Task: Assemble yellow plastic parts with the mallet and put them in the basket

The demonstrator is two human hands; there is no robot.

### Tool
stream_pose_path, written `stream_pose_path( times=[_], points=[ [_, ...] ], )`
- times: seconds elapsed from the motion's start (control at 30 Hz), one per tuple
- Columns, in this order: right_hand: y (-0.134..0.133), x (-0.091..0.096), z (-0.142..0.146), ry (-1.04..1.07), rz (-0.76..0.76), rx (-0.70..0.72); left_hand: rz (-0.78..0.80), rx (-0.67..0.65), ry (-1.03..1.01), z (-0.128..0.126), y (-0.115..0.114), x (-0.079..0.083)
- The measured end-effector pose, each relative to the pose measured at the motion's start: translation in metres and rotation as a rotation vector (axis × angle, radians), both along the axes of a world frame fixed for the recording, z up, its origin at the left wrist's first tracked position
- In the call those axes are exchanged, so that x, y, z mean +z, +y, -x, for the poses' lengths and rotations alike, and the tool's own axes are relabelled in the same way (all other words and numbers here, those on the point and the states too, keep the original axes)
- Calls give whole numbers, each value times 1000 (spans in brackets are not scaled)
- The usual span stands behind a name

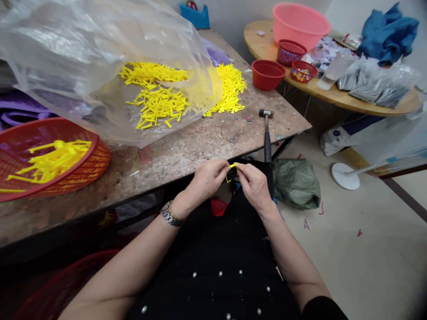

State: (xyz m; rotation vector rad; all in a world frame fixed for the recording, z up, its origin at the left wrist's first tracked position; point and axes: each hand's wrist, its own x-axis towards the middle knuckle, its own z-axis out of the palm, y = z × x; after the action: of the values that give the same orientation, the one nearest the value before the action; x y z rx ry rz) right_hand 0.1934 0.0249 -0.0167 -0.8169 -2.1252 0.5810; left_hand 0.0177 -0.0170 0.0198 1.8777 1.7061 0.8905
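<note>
My left hand [207,180] and my right hand [254,184] meet over my lap, just off the near edge of the worn table [200,142]. Both pinch one small yellow plastic piece [232,166] between their fingertips. A watch is on my left wrist. A heap of the same yellow plastic pieces [230,86] lies on the table farther back, partly under a big clear plastic bag [100,58]. A red basket [50,155] at the left holds more yellow pieces.
A hammer [267,133] lies on the table's right corner, handle over the edge. A second table [333,95] at the right carries a pink basin [300,24], red bowls, bags and blue cloth. A green bag [296,182] and a fan base [345,175] sit on the floor.
</note>
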Motion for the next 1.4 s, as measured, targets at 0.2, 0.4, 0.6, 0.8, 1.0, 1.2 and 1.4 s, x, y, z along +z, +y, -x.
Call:
stream_pose_path(
  times=[0.2, 0.4, 0.6, 0.8, 1.0, 1.2, 1.4],
  points=[
    [-1, 0, -1, -107, -112, -50, 34, -21, -62, -2, -1, 1],
    [-5, -1, -3, -45, -80, -40, 32, -6, -43, -5, 0, -1],
    [-5, -4, -5, -7, -85, -75, 92, -1, -102, -10, 0, 2],
    [-5, -2, -5, -9, -52, -74, 121, 12, -182, -11, 0, 3],
    [-6, 1, -4, 4, -33, -71, 100, 7, -218, -10, -2, 1],
    [-8, 1, -2, -34, -56, -94, 48, 12, -168, -10, -2, -3],
    [-9, -1, 0, 13, -60, -85, -80, 49, 29, -12, -2, -9]
  ],
)
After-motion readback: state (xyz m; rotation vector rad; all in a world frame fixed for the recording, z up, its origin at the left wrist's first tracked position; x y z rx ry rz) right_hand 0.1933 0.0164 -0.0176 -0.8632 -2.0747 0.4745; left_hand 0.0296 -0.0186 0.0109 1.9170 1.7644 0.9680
